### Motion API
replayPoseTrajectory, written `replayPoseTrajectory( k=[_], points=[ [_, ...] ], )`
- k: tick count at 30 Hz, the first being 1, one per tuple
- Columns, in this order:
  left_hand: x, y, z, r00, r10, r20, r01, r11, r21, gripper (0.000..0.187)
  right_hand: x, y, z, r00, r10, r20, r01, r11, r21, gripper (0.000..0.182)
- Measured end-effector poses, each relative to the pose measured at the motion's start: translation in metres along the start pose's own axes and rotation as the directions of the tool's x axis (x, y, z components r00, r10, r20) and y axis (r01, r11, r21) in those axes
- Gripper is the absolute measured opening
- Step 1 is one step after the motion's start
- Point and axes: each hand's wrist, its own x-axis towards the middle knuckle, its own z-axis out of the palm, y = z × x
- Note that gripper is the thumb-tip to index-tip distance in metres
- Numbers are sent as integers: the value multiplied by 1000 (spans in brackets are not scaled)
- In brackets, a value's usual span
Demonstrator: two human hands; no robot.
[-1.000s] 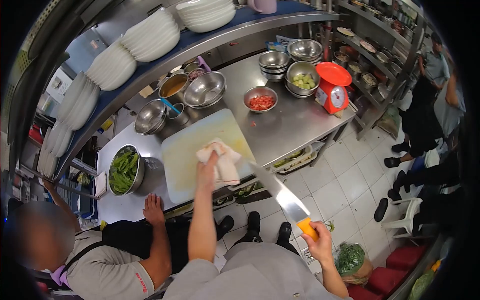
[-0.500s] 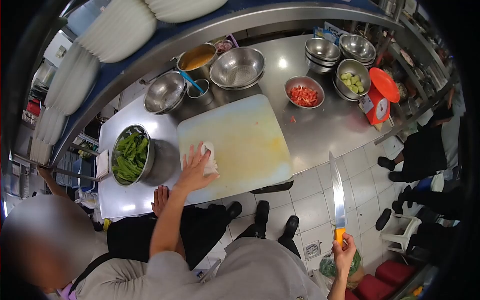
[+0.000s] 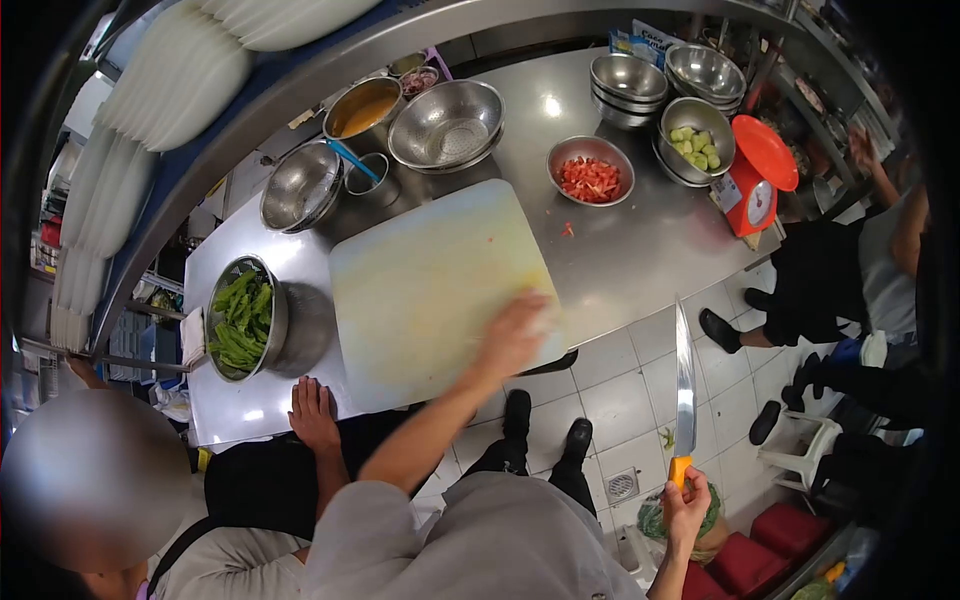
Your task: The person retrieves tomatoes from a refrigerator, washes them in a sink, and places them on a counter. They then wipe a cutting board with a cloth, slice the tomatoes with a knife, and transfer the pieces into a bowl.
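Note:
My left hand [image 3: 512, 335], smeared by motion, is pressed on the right part of the white cutting board [image 3: 420, 290]. A white cloth [image 3: 546, 320] shows faintly under and beside its fingers. Yellowish stains mark the board near the hand. Away from the table, on the right, my right hand [image 3: 687, 508] is closed round the orange handle of a large kitchen knife [image 3: 684, 390]. The blade points upward in the view, past the table's front edge.
A colander of green vegetables [image 3: 277, 335] stands left, near another person's hand [image 3: 314, 410] resting on the table edge. Behind the board are metal bowls [image 3: 447, 125] and a pot [image 3: 363, 110]. Chopped red pieces [image 3: 590, 180] fill a bowl; an orange-red scale [image 3: 752, 205] stands right.
My left hand has swept rightward across the board with the white cloth. The knife stays in my right hand, nearly unmoved. The other person's hand now lies more fully on the table edge.

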Motion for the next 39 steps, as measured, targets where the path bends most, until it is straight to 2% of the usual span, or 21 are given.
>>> replayPoseTrajectory(
  k=[3, 5, 7, 8, 9, 10, 11, 12, 15, 17, 19, 20, 24, 27, 29, 30, 31, 32, 33, 35, 39],
  points=[
    [29, 57, 45, 997, 72, 39, -62, 974, -216, 30, 2, -9, 2, 999, -54, -4, 54, 998, 43, 32],
    [44, 74, 39, 964, -158, 213, 234, 885, -403, 29, 8, -20, 2, 996, -91, -5, 91, 993, 69, 32],
    [39, 47, 6, 966, -255, -38, 198, 829, -524, 25, 7, -30, 2, 996, -79, 41, 77, 996, 51, 32],
    [38, 33, -41, 897, -439, -43, 399, 850, -344, 22, 7, -29, 3, 996, -80, 43, 77, 995, 56, 32],
    [36, 13, -82, 801, -592, -83, 528, 766, -366, 23, 9, -28, 3, 995, -89, 33, 87, 994, 61, 32],
    [18, -40, -104, 840, -453, -300, 461, 886, -47, 33, 10, -27, 3, 995, -96, 21, 95, 993, 64, 32],
    [1, -95, -127, 659, -649, -381, 647, 747, -153, 38, 11, -24, 0, 995, -96, 16, 95, 993, 66, 32],
    [-8, -119, -157, 781, -368, -504, 510, 842, 175, 40, 11, -19, -3, 996, -89, 9, 88, 995, 55, 32],
    [-14, -180, -155, 748, -444, -494, 582, 797, 164, 37, 4, -11, -6, 997, -62, -36, 63, 997, 38, 32],
    [7, -193, -119, 840, -297, -454, 470, 817, 334, 30, -2, -13, -7, 997, -32, -67, 32, 999, 13, 32],
    [58, -143, -82, 889, -378, -258, 403, 914, 49, 25, -6, -15, -3, 995, -35, -91, 39, 998, 42, 32],
    [70, -130, -45, 954, -256, -155, 273, 957, 95, 21, -8, -17, 0, 995, -36, -94, 40, 998, 42, 32],
    [70, -20, 50, 989, 138, 58, -119, 960, -252, 17, -7, -30, 5, 985, -109, -132, 118, 991, 60, 32],
    [61, 28, 35, 990, -14, 141, 73, 903, -422, 16, -6, -41, 17, 974, -178, -138, 187, 981, 56, 32],
    [59, 11, 3, 991, -89, -102, 40, 911, -410, 16, -1, -46, 20, 968, -194, -159, 205, 977, 57, 33],
    [59, -15, -24, 951, -233, -205, 142, 914, -381, 12, -3, -45, 20, 965, -195, -173, 208, 976, 60, 33],
    [66, -46, -50, 800, -595, -77, 473, 705, -528, 17, -6, -45, 20, 963, -203, -180, 216, 975, 59, 33],
    [66, -89, -73, 813, -555, -177, 388, 742, -547, 23, -8, -43, 19, 960, -209, -187, 224, 973, 59, 33],
    [64, -126, -86, 822, -410, -395, 357, 911, -204, 29, -12, -40, 17, 957, -210, -201, 225, 973, 58, 33],
    [67, -149, -87, 922, -108, -372, 239, 915, 326, 34, -24, -31, 10, 963, -153, -223, 173, 982, 73, 33],
    [130, -143, -49, 987, -137, -79, 139, 990, 25, 34, -43, -19, 0, 952, -129, -279, 162, 982, 96, 33]
  ],
)
